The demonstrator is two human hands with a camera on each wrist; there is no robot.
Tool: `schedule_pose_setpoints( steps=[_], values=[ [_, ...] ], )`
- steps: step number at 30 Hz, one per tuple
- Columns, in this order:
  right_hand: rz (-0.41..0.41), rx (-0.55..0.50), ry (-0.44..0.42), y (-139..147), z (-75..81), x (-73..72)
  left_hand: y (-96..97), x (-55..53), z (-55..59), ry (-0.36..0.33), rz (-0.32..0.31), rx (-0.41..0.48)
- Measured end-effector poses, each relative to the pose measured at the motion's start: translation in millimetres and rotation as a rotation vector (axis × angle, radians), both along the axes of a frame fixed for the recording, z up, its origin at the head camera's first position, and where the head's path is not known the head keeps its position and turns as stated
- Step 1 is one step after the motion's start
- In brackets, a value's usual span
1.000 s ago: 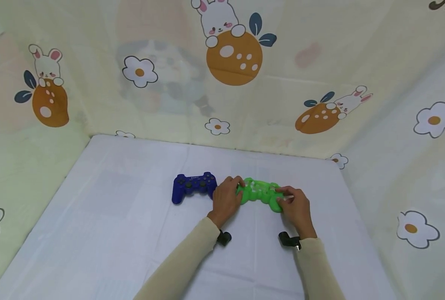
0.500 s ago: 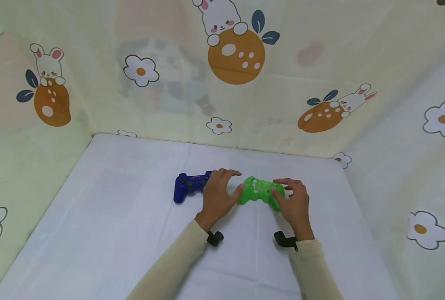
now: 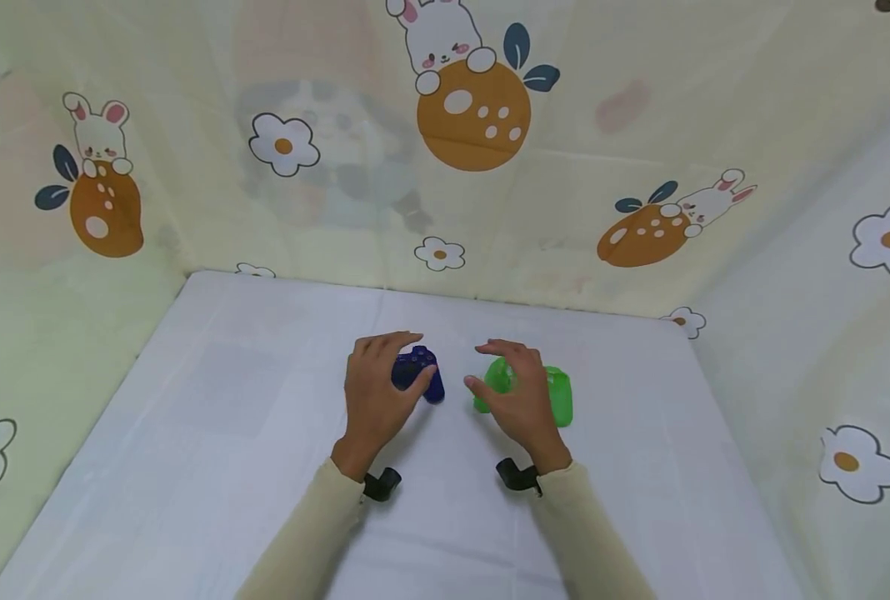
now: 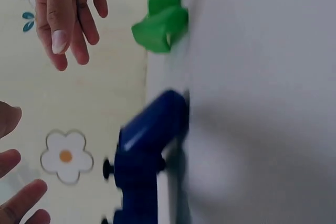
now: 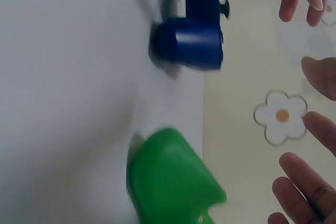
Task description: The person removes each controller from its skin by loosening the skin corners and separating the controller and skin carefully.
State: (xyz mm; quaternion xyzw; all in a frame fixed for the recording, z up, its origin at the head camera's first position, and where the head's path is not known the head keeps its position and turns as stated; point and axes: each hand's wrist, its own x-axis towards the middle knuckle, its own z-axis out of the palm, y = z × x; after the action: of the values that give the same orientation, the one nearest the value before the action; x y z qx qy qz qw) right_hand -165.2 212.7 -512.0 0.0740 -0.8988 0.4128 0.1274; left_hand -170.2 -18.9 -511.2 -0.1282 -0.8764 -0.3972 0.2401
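Note:
A dark blue game controller (image 3: 432, 385) lies on the white tabletop, its left half hidden in the head view behind my left hand (image 3: 377, 387). That hand hovers over it with fingers and thumb spread apart, holding nothing. To the right sits a bright green game controller cover (image 3: 561, 395), partly covered by my right hand (image 3: 522, 398). Thumb and fingers of the right hand are likewise parted, with nothing between them. Both wrist views show a gap between the blue controller (image 4: 152, 124) and the green cover (image 5: 173, 182), and the hands raised above them.
White cloth covers the table (image 3: 227, 467). A cream curtain (image 3: 325, 208) printed with rabbits, oranges and flowers rises behind the table and along both sides. A black wrist camera (image 3: 382, 483) is strapped on the left wrist, another black camera (image 3: 516, 475) on the right.
Both hands have let go of the green cover, the left first. The left hand has moved left over the blue controller; the right has shifted left above the cover.

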Motion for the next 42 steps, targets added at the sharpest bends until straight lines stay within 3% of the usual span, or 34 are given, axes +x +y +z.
schedule_pose_setpoints(
  steps=[7, 13, 19, 29, 34, 42],
  values=[
    [0.092, 0.121, -0.055, -34, -5.3, -7.9, -44.5, 5.7, -13.3, -0.014, 0.061, -0.017],
    [0.161, 0.239, -0.103, -54, -11.6, -13.9, -68.6, 10.6, -26.8, -0.117, 0.074, -0.011],
    [0.177, 0.307, -0.197, -64, -18.4, -18.1, -76.2, 12.8, -39.4, -0.251, 0.058, 0.002],
    [0.151, 0.258, -0.223, -69, -21.7, -25.0, -77.3, 7.2, -44.7, -0.299, 0.059, 0.083],
    [0.125, 0.212, -0.22, -68, -24.1, -26.0, -73.8, 5.3, -44.9, -0.279, 0.072, 0.109],
    [0.02, 0.13, -0.192, -78, -25.9, -18.0, -77.2, -1.1, -42.1, -0.225, 0.076, 0.097]
  ],
)
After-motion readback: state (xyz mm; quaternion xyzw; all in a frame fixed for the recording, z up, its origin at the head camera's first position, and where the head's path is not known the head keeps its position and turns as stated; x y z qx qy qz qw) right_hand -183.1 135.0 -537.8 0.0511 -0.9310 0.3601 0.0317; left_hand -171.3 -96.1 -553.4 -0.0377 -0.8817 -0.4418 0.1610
